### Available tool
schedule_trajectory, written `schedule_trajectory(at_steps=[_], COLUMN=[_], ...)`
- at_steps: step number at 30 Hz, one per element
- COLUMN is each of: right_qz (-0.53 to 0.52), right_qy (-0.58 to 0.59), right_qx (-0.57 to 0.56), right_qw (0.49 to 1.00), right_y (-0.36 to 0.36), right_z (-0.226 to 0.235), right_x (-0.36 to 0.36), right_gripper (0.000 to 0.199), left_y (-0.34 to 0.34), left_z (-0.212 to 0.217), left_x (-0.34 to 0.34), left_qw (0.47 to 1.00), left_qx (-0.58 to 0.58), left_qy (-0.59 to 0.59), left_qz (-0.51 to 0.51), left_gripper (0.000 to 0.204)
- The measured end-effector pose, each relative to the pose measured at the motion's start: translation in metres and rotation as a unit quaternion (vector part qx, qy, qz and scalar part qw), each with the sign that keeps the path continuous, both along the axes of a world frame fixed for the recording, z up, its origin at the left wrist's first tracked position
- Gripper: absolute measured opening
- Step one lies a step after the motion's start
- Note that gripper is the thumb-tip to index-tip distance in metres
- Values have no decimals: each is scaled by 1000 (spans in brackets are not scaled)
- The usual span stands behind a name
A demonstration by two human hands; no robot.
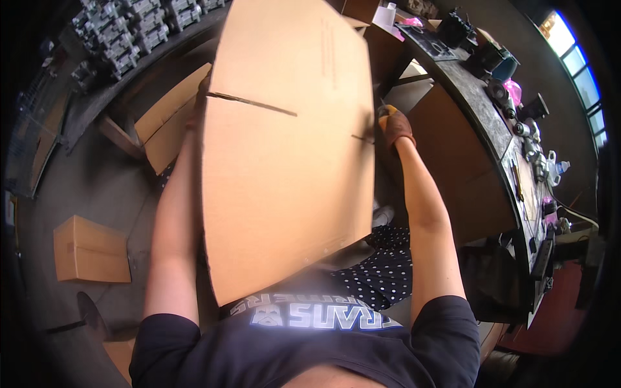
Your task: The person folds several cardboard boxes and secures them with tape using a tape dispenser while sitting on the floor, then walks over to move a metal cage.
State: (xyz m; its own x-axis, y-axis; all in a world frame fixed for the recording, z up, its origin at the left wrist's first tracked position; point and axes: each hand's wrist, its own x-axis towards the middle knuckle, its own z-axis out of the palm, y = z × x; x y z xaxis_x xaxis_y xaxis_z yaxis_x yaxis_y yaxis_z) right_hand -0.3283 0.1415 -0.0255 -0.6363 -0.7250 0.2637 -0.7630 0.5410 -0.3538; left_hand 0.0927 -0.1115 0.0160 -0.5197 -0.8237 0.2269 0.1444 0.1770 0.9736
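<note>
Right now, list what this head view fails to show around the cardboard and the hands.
- Left hand: fingers hidden behind the flattened cardboard box.
- Right hand: fingertips hidden by the box edge.
- Small parts on the workbench: too small and bent by the fisheye rim.

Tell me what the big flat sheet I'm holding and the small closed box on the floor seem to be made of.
The big sheet looks like plain brown cardboard with a matte finish: it has cut flap slits and fold creases, so it is probably a flattened carton. The small box on the floor looks like the same matte brown cardboard, with a seam across its top. Whether either is corrugated cannot be told from here.
</note>
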Motion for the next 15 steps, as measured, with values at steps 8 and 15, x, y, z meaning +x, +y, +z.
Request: schedule_trajectory(at_steps=[8,15], right_qz=[252,163], right_qy=[-562,-307], right_qx=[-64,59], right_qw=[785,936], right_y=[54,55], right_z=[60,89], right_x=[236,264], right_gripper=[49,68], left_y=[73,35], left_z=[-125,-118], left_x=[-89,-114], left_qw=[977,724], left_qx=[182,-341], left_qy=[18,-593], left_qz=[113,92], left_gripper=[20,40])
